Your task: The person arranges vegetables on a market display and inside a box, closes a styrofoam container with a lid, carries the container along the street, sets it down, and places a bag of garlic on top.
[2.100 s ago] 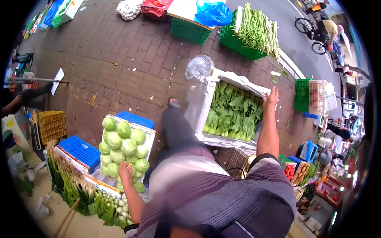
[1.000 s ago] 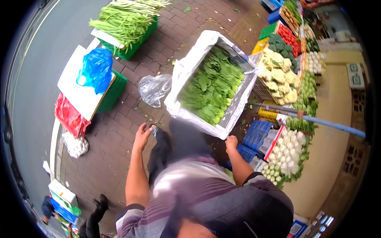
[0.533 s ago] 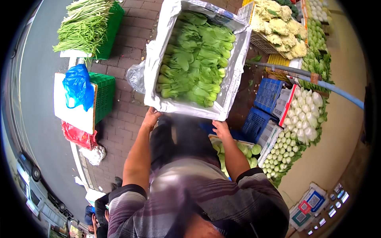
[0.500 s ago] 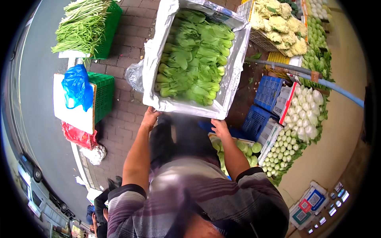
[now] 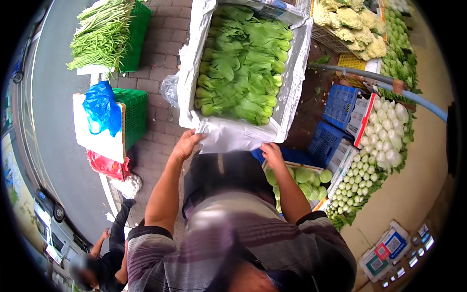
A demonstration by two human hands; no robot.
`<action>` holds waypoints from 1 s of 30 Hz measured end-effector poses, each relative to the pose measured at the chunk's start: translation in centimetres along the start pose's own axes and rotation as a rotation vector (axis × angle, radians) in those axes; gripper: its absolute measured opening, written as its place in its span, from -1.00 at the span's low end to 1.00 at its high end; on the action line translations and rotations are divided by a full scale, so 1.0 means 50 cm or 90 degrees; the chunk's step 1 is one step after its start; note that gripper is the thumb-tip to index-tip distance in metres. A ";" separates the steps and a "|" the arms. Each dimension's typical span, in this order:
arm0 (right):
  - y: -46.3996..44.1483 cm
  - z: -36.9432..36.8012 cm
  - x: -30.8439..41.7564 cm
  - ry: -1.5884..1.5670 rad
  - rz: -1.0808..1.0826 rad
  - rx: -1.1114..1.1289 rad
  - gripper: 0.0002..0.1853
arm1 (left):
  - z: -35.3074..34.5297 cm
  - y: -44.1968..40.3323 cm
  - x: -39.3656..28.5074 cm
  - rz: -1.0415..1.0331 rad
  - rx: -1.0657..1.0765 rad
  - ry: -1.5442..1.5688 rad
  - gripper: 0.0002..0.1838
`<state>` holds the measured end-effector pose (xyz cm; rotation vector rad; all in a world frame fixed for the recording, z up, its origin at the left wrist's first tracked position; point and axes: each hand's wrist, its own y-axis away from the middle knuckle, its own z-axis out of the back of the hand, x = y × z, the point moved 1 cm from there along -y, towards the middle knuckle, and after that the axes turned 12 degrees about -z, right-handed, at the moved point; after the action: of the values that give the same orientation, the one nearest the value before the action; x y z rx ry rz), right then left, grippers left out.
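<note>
Leafy greens [image 5: 243,65] with pale green stems lie in rows inside a box [image 5: 296,78] lined with white paper. A flap of the white paper liner [image 5: 231,136] hangs over the box's near edge. My left hand [image 5: 187,144] pinches the flap's left corner. At its right corner, the fingers of my right hand [image 5: 272,154] are closed on the same paper. A crumpled clear plastic bag [image 5: 170,90] lies beside the box on the left.
Cabbages [image 5: 306,182], blue crates [image 5: 327,143], white vegetables [image 5: 384,131] and cauliflower [image 5: 355,24] are on the right, with a pole [image 5: 360,75] across. Long beans [image 5: 99,36] and a green crate [image 5: 134,117] stand left. A person in black [image 5: 109,265] is at lower left.
The paper flap has been drawn out over the box's near edge, with both hands on it. Earlier, my view turned from the road towards the stall, and both hands came to the box's near side.
</note>
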<state>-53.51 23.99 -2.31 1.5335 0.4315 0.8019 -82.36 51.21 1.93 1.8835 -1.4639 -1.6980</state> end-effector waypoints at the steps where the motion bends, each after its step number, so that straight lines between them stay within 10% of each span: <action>1: 0.009 0.004 0.007 0.010 -0.019 0.025 -0.63 | -0.026 -0.003 -0.034 0.018 -0.025 0.037 -0.72; 6: 0.102 -0.035 0.142 -0.286 0.003 0.380 -0.37 | -0.073 -0.114 -0.095 0.036 0.024 0.311 -0.59; 11: 0.055 -0.087 0.282 -0.464 0.119 0.425 -0.34 | -0.099 -0.236 -0.130 -0.190 0.040 0.576 -0.55; 19: 0.040 -0.103 0.360 -0.292 0.287 0.092 -0.60 | -0.160 -0.323 -0.114 -0.243 -0.237 0.646 -0.46; 24: 0.079 -0.015 0.359 -0.292 0.344 -0.023 -0.66 | -0.207 -0.351 -0.130 -0.203 -0.191 0.002 -0.29; 30: 0.069 -0.017 0.545 -0.037 0.558 -0.176 -0.73 | -0.222 -0.389 -0.175 -0.453 -0.319 -0.576 -0.54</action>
<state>-36.12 42.94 7.33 1.4568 -0.4306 1.4093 -61.62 62.37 -2.87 1.4586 -0.3502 -3.1346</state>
